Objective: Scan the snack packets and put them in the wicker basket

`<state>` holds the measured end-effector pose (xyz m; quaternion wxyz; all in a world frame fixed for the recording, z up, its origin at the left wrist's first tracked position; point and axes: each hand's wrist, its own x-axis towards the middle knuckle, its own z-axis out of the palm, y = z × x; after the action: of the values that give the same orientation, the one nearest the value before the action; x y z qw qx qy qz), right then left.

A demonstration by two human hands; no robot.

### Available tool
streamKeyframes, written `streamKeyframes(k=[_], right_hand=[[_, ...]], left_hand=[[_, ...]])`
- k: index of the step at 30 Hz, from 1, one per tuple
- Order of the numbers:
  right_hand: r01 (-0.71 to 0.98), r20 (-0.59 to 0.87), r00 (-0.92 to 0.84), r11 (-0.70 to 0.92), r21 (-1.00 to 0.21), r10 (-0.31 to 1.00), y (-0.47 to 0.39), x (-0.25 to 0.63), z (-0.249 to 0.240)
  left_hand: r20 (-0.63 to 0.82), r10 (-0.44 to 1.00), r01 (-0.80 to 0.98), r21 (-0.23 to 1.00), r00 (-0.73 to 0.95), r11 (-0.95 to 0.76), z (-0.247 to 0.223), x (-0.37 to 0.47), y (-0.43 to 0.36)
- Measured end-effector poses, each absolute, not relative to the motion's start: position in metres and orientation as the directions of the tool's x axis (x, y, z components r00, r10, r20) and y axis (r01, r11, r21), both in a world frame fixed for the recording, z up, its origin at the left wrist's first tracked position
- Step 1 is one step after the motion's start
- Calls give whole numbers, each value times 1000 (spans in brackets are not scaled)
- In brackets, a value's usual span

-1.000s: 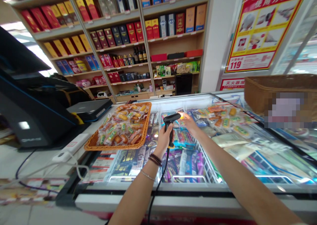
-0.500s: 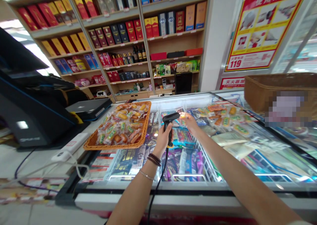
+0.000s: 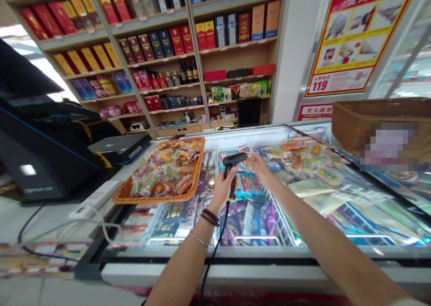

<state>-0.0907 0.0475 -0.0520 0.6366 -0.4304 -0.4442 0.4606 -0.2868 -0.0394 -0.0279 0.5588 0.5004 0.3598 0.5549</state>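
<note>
My left hand [image 3: 224, 187] is wrapped around the handle of a black barcode scanner [image 3: 235, 159], whose cord runs down past my wrist. The scanner's head points right, toward my right hand [image 3: 259, 166]. That hand's fingers are pinched together just off the scanner's front end; what they hold is too small and blurred to name. Both hands are above the glass-topped freezer [image 3: 161, 263], over colourful packets [image 3: 249, 184] in its wire baskets. To the left of my left hand, an orange wicker tray [image 3: 117, 197] holds several wrapped snacks.
A brown basket [image 3: 350, 121] stands on the freezer at right. At left are a black screen terminal [image 3: 50, 157], a flat dark device [image 3: 119, 146] and a white power strip [image 3: 90, 200] with cables. Shelves of boxed bottles [image 3: 161, 45] line the back wall.
The bright scanner light on my right fingertips has gone out. My right hand has shifted slightly, and the scanner's head has moved a little to the right. My left hand keeps its grip.
</note>
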Motion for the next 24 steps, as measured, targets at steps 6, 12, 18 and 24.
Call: streamKeyframes(k=[6, 12, 18, 24], right_hand=[[-183, 195, 177, 227, -957, 965, 49, -91, -52], [-181, 197, 183, 230, -956, 963, 49, -91, -52], [-153, 193, 216, 228, -961, 957, 47, -91, -51], [-137, 247, 242, 285, -949, 938, 46, -97, -48]], left_hand=[[134, 984, -284, 954, 120, -95, -22, -286, -43], [151, 976, -253, 961, 155, -109, -10, -290, -50], [166, 973, -215, 968, 158, -130, -13, -288, -50], [189, 973, -197, 967, 134, -161, -17, -281, -47]])
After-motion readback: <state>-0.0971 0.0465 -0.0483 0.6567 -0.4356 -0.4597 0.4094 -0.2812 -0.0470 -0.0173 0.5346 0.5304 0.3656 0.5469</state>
